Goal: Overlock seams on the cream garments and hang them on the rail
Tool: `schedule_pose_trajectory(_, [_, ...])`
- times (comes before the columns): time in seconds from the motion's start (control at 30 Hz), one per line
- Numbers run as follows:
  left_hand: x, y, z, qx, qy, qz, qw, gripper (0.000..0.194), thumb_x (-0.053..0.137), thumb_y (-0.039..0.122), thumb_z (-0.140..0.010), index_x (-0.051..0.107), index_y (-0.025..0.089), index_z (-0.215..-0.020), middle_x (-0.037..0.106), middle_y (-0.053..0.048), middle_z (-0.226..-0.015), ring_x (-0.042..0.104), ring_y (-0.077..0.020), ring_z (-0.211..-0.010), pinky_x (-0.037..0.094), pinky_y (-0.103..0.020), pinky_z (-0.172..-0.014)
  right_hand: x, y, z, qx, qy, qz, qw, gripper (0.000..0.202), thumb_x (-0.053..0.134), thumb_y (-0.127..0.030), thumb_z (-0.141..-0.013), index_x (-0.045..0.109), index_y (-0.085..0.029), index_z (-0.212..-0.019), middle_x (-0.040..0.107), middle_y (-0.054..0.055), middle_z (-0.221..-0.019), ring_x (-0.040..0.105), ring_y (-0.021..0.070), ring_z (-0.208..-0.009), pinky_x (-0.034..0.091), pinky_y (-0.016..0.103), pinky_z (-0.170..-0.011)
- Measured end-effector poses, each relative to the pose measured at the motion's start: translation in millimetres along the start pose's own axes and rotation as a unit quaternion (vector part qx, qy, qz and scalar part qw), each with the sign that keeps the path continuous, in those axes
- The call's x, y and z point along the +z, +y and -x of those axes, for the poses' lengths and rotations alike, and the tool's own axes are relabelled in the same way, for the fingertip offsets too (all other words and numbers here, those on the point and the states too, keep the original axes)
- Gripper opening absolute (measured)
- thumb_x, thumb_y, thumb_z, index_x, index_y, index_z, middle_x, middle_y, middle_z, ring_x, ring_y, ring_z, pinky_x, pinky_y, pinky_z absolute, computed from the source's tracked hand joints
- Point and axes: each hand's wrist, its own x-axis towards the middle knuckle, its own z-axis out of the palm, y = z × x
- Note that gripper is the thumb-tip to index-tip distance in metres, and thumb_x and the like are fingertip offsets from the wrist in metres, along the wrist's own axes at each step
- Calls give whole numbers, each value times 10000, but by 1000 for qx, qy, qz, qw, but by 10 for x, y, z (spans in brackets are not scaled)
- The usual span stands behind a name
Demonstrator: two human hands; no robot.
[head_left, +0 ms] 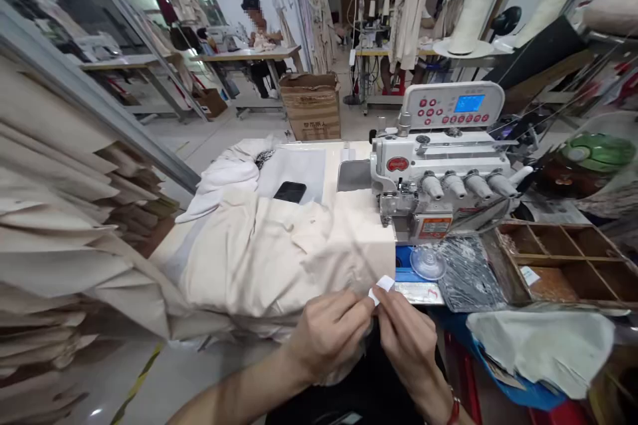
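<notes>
Between the fingertips of my left hand [336, 329] and my right hand [406, 332] is a small white label [383, 288], pinched from both sides. Both hands are closed, just in front of the table's near edge. Cream fabric [279, 252] lies rumpled across the table beyond them, its right end reaching under the sewing head of a white overlock machine [448, 163]. Whether my fingers also grip the fabric edge below the label is hidden.
A black phone [290, 192] rests beyond the fabric. Right of the machine bed are a clear round dish [427, 263] and a wooden compartment tray [521, 295]. Stacked cream fabric [54, 232] hangs at left. A cardboard box [312, 106] stands behind; another person [262, 33] sits farther back.
</notes>
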Motion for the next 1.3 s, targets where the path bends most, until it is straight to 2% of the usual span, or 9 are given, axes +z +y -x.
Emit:
schedule_pose_trajectory(0.03, [-34, 15, 4, -30, 1, 54, 998, 186, 697, 276, -954, 683, 204, -1125, 744, -30, -749, 698, -154, -578, 594, -231, -569, -32, 16, -5, 10, -3, -20, 1000, 405, 561, -23, -971, 750, -214, -1274, 827, 89, -916, 812, 219, -788, 675, 267, -717])
schedule_pose_trajectory(0.1, [-91, 30, 16, -137, 9, 193, 972, 429, 719, 590, -894, 731, 191, -1051, 769, -59, -767, 708, -163, -566, 602, -242, -565, -97, 48, -21, 33, -20, -83, 996, 397, 564, -13, -959, 794, -244, -1184, 822, 79, -952, 803, 198, -810, 662, 251, -721])
schedule_pose_trajectory(0.17, [-105, 23, 16, -303, -10, 330, 894, 640, 609, 780, -859, 790, 170, -921, 787, -99, -769, 744, -203, -621, 633, -287, -627, -134, 70, -43, 41, -12, -142, 989, 388, 610, -17, -935, 820, -287, -1118, 804, 69, -1020, 784, 194, -860, 649, 258, -707])
schedule_pose_trajectory(0.27, [-30, -8, -12, -478, -54, 418, 770, 550, 781, 701, -758, 829, 154, -788, 792, -115, -751, 772, -254, -728, 646, -341, -733, -135, 71, -54, 13, 17, -142, 990, 353, 676, -45, -907, 837, -333, -1033, 746, 63, -1094, 728, 217, -969, 651, 352, -813])
schedule_pose_trajectory(0.33, [50, -23, -33, -513, -39, 429, 742, 457, 919, 583, -625, 839, 157, -770, 793, -108, -746, 764, -254, -723, 638, -338, -729, -133, 49, -28, -3, 12, -118, 993, 344, 664, -47, -911, 831, -327, -1020, 713, 67, -1116, 694, 226, -1023, 616, 453, -967])
schedule_pose_trajectory(0.47, [167, -19, -24, -524, 32, 426, 737, 422, 931, 548, -600, 850, 166, -761, 791, -109, -725, 753, -242, -685, 632, -322, -677, -165, -33, 59, 18, 10, -115, 993, 290, 652, -59, -921, 810, -284, -1011, 689, 67, -1079, 669, 220, -1026, 545, 490, -1080])
schedule_pose_trajectory(0.67, [218, 51, 81, -512, 61, 421, 746, 426, 924, 577, -613, 862, 197, -798, 807, -107, -767, 768, -221, -706, 640, -274, -685, -124, -100, 58, 206, 30, -201, 957, 111, 734, -182, -937, 800, -257, -888, 660, 55, -961, 683, 195, -917, 601, 293, -795])
schedule_pose_trajectory(1.1, [257, 89, 257, -513, 62, 430, 740, 375, 921, 464, -694, 859, 172, -921, 823, -122, -930, 799, -254, -833, 666, -310, -795, -132, -52, 70, 244, -4, -231, 942, 99, 757, -208, -926, 793, -274, -861, 669, 31, -959, 659, 191, -933, 549, 293, -811])
schedule_pose_trajectory(1.3, [274, 148, 179, -502, 71, 408, 760, 313, 906, 448, -705, 856, 172, -843, 821, -109, -852, 795, -266, -817, 671, -342, -793, -110, -65, 74, 258, -1, -253, 932, 117, 751, -196, -927, 779, -279, -850, 665, 16, -940, 653, 174, -909, 530, 269, -798])
